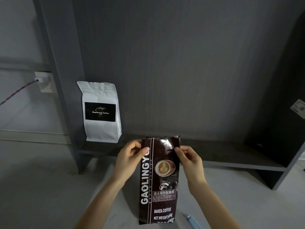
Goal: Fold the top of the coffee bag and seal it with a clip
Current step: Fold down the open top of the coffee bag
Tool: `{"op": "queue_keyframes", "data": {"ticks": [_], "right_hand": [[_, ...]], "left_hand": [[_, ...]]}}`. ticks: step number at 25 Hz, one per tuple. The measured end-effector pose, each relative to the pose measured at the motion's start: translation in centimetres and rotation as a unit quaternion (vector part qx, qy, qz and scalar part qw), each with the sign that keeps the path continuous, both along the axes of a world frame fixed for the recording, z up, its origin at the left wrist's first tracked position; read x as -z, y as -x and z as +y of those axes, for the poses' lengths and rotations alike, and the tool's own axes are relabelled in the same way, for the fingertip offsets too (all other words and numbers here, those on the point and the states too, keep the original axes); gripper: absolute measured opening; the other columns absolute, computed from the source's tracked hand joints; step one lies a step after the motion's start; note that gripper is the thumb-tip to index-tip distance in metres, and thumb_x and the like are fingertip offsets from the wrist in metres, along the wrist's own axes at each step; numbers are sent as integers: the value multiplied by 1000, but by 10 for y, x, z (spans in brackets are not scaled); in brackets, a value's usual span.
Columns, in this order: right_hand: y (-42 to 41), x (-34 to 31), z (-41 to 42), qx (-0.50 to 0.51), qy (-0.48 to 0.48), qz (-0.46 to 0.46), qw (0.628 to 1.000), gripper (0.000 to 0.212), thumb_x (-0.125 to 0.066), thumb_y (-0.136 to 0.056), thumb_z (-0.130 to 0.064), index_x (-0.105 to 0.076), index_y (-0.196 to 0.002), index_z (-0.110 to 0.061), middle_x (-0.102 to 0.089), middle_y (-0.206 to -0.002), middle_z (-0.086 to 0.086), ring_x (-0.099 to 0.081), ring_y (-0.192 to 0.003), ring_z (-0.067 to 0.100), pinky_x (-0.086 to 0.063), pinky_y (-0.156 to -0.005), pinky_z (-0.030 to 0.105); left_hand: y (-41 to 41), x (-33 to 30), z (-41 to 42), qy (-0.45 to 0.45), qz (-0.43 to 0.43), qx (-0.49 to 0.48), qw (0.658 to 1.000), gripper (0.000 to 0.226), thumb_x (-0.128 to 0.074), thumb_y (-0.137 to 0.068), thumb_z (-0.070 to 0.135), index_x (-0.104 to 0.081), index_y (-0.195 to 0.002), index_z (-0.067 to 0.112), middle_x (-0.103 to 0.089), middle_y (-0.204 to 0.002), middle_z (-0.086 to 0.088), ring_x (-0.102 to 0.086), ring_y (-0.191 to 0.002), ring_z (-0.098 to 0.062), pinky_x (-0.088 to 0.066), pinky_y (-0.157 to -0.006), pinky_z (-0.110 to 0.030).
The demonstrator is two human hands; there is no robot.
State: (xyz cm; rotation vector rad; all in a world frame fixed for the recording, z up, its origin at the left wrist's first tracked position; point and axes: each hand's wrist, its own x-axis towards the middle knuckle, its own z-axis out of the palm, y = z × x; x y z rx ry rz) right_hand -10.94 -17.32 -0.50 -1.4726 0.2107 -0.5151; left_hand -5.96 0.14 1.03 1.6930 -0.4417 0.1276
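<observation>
A tall dark brown coffee bag (159, 184) with white "GAOLINGYU" lettering and a latte picture stands upright in front of me on the pale surface. Its top edge is open and unfolded, with silver foil showing inside. My left hand (130, 160) pinches the bag's upper left edge between thumb and fingers. My right hand (189, 160) pinches the upper right edge the same way. No clip shows in view.
A white coffee bag (100, 113) with a black label stands on the low dark shelf (222, 159) at the back left. A light blue pen-like object (192, 220) lies at the bottom right. A wall socket (45, 81) with a plugged cable sits left.
</observation>
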Motion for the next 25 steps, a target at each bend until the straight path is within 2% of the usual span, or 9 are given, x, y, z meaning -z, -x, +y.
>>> {"op": "queue_keyframes", "data": {"ticks": [2, 4, 7, 10, 12, 14, 15, 20, 25], "right_hand": [[-1, 2, -2, -9, -16, 4, 1000, 12, -61, -81, -20, -64, -70, -22, -67, -84, 2, -63, -78, 12, -48, -64, 17], [-2, 3, -5, -18, -20, -2, 1000, 15, -61, -81, -19, -65, -68, -24, -70, -74, -7, -64, -71, 3, -48, -59, 11], [-2, 4, -7, -16, -23, -11, 1000, 18, -62, -81, -16, -67, -66, -24, -66, -52, -15, -60, -53, -5, -45, -49, 5], [-3, 7, -7, 3, -14, -27, 1000, 17, -63, -81, -14, -67, -70, -27, -61, -46, -17, -57, -51, -6, -44, -47, 5], [-5, 8, -7, -2, -6, -44, 999, 20, -63, -80, -12, -64, -86, -31, -61, -50, -14, -60, -56, -4, -46, -51, 5], [-5, 9, -8, -9, -7, -46, 999, 30, -63, -80, -13, -55, -101, -32, -61, -58, -10, -62, -62, -1, -48, -55, 6], [-5, 10, -8, -10, -1, -41, 999, 29, -63, -80, -13, -54, -103, -29, -61, -63, -9, -62, -65, 1, -48, -57, 5], [-4, 15, -9, -32, 46, -11, 998, 19, -61, -81, -13, -63, -99, -17, -65, -85, -3, -61, -82, 8, -48, -61, 5], [0, 28, -2, -27, 55, 9, 998, 17, -59, -83, -20, -61, -99, -25, -66, -81, -12, -63, -80, 4, -50, -61, 10]], "left_hand": [[-2, 2, -1, -14, -7, -20, 1000, 26, -63, -80, 21, -48, -65, 5, -52, -62, -23, -46, -60, -24, -35, -60, -34], [-3, 3, -3, -17, -23, -35, 999, 25, -64, -79, 21, -51, -66, 4, -53, -54, -14, -45, -56, -20, -34, -56, -28], [-6, 1, -5, 6, -21, -29, 999, 17, -64, -79, 18, -57, -72, 4, -67, -69, -20, -61, -66, -28, -44, -66, -33], [-8, 2, -5, 24, -6, -8, 1000, 10, -64, -79, 17, -60, -79, 7, -69, -82, -24, -64, -82, -36, -48, -76, -41], [-7, 3, -5, 40, -3, -1, 999, 7, -63, -79, 14, -58, -84, 14, -68, -85, -18, -66, -80, -25, -50, -77, -30], [-7, 5, -3, 80, 10, 15, 997, 21, -61, -80, 9, -50, -93, 19, -63, -89, -6, -64, -76, -4, -49, -69, -10], [-7, 7, -2, 90, 22, 27, 995, 26, -61, -80, 7, -47, -98, 20, -62, -93, -3, -63, -77, 0, -48, -68, -6], [-2, 29, 3, 53, 57, 81, 994, 22, -56, -84, 9, -55, -103, 19, -64, -100, 8, -61, -86, 9, -45, -70, -3], [-3, 39, 7, 52, 70, 82, 993, 16, -57, -83, 20, -60, -95, 29, -70, -97, 11, -62, -91, 4, -45, -72, -3]]}}
